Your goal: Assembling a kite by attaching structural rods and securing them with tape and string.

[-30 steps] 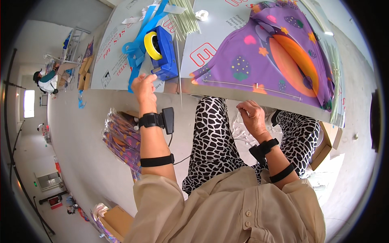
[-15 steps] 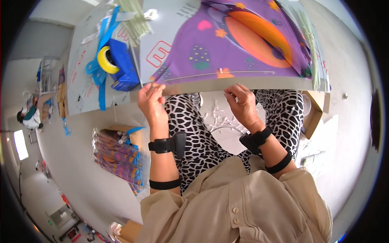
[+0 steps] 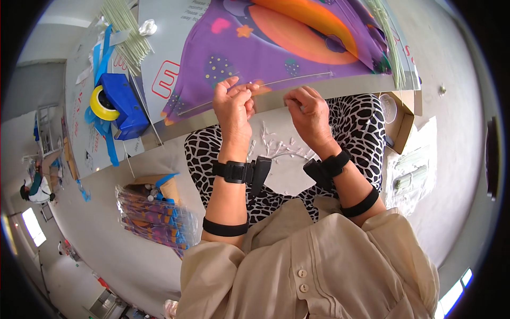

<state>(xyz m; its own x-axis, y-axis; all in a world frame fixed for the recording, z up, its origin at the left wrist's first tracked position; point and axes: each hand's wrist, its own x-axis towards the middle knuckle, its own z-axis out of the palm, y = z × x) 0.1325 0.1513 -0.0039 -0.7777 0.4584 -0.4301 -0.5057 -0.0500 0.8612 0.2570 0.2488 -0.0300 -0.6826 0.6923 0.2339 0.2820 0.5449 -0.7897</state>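
Note:
A purple printed cloth (image 3: 196, 80) with orange, pink and star shapes lies on the table, its edge along the near side. Along that edge runs a thin white rod (image 3: 297, 78). My left hand (image 3: 234, 114) is over the middle of the rod, fingers curled and their tips at the cloth edge; what they pinch, if anything, is hidden. Just right of it, my right hand (image 3: 311, 114) is in front of the table edge, thumb and fingers pressed together. Its fingers cover whatever is between them.
A blue tape dispenser (image 3: 126, 106) with yellow tape stands at the left. Bundles of pale sticks (image 3: 125, 34) lie beyond it and at the cloth's right (image 3: 390, 42). Small white pieces (image 3: 271, 141) rest below my hands. Wrapped printed packs (image 3: 154, 215) and an open carton (image 3: 401, 122) flank my legs.
My left hand has moved right, from the cloth's left corner to the rod's middle, near my right hand. The right hand remains closed. The whole view has tilted and shifted.

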